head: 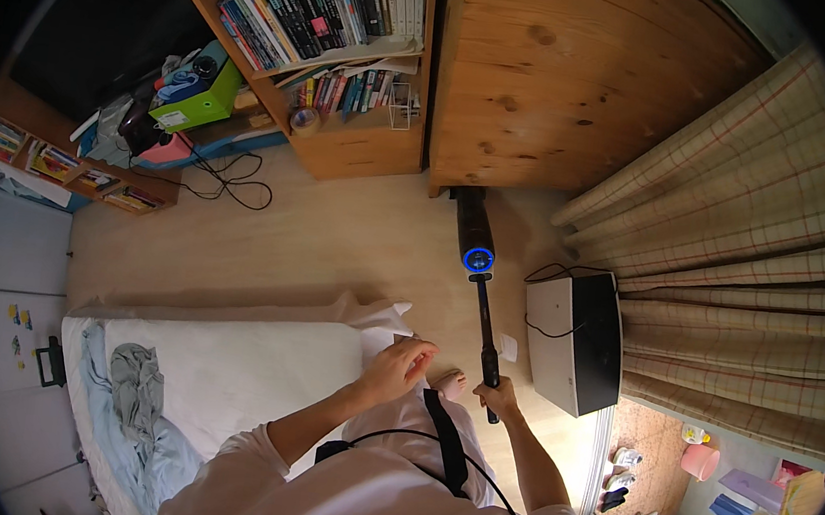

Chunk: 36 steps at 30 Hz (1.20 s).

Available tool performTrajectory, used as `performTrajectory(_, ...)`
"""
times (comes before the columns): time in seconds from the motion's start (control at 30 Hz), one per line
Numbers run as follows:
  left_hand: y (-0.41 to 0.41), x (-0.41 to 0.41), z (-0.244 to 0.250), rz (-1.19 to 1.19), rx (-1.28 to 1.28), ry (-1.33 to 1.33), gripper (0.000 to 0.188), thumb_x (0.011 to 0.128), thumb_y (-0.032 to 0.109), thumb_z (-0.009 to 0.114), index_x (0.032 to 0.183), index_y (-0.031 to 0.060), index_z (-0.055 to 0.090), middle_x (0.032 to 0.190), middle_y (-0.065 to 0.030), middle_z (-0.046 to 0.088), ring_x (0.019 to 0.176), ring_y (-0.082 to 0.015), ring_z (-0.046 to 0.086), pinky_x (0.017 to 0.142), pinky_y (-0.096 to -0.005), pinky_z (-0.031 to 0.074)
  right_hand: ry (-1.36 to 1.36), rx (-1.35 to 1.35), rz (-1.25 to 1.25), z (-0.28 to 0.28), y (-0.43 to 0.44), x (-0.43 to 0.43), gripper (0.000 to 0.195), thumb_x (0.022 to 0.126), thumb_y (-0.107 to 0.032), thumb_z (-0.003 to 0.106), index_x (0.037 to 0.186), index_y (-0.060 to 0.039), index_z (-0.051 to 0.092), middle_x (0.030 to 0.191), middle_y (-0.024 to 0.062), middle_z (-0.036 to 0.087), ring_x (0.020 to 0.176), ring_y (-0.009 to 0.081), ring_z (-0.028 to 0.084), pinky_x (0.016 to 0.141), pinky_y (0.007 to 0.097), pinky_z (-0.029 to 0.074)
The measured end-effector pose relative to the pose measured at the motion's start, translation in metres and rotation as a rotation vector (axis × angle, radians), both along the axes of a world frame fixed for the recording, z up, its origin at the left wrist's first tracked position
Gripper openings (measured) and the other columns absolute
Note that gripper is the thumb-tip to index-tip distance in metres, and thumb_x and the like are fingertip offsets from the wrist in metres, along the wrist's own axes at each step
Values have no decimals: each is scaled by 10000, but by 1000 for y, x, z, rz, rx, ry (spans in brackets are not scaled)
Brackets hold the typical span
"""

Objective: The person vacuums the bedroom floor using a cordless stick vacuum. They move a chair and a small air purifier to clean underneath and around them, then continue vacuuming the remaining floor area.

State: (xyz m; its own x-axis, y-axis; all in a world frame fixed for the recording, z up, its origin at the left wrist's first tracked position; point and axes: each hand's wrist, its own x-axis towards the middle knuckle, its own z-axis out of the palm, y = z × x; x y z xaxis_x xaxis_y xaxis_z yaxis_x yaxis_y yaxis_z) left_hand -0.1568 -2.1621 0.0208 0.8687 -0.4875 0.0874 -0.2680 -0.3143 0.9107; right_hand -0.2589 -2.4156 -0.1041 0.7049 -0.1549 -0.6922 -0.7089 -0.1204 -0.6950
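Note:
My right hand [498,400] grips the black handle of an upright floor cleaner [477,227]. A ring on its body glows blue. The cleaner's far end reaches the foot of a knotty wooden cabinet [536,82], and its floor head is mostly hidden there. Over the corner of a white-covered bed [266,363], my left hand [399,371] is raised with loosely curled fingers and holds nothing. One bare foot [450,384] shows on the pale wood floor [324,241] between my hands.
A white and black box-shaped appliance [573,342] with a cord stands to the right, beside checked curtains [741,292]. At the back is a bookcase [363,150]. Black cables [239,183] lie on the floor at left, near a green box [199,99]. A white scrap [508,347] lies beside the handle.

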Motion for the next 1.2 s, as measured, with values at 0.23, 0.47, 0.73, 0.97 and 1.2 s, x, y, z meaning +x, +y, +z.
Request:
performTrajectory(0.23, 4, 16, 1, -8, 64, -6, 190, 824, 42, 573, 1013, 36, 556, 902, -137, 620, 771, -281, 633, 648, -361, 505, 0, -261, -45, 43, 21, 7, 234, 669, -208, 703, 643, 0, 601, 526, 61, 564, 490, 138, 555, 472, 312, 435)
performTrajectory(0.47, -10, 17, -2, -68, 75, 67, 162, 881, 64, 546, 1039, 28, 556, 968, -121, 639, 802, -262, 639, 687, -325, 515, 114, -105, -193, 80, 9, -35, 188, 673, -77, 611, 518, -4, 533, 469, 39, 485, 413, 121, 455, 403, 285, 341)
performTrajectory(0.73, -35, 9, -11, -52, 0, 28, 153, 835, 67, 566, 987, 54, 576, 872, -111, 635, 745, -262, 631, 651, -337, 479, 279, -261, 265, 214, -32, -58, 172, 632, -110, 657, 630, 37, 569, 551, 100, 559, 537, 188, 546, 521, 333, 438)
performTrajectory(0.97, -52, 13, 3, -50, -53, 99, 150, 850, 72, 560, 998, 59, 584, 896, -112, 640, 761, -260, 642, 640, -346, 494, 23, -787, 1340, 274, -65, -17, 231, 654, -251, 600, 788, -88, 693, 688, 147, 662, 686, 284, 671, 670, 366, 539)
performTrajectory(1.2, -44, 3, -1, 1, -13, 48, 158, 849, 66, 559, 1004, 49, 585, 920, -118, 641, 784, -282, 635, 675, -358, 497, 56, -791, 1425, 276, -67, 25, 221, 664, -236, 586, 788, -83, 686, 689, 157, 659, 688, 296, 667, 675, 376, 536)
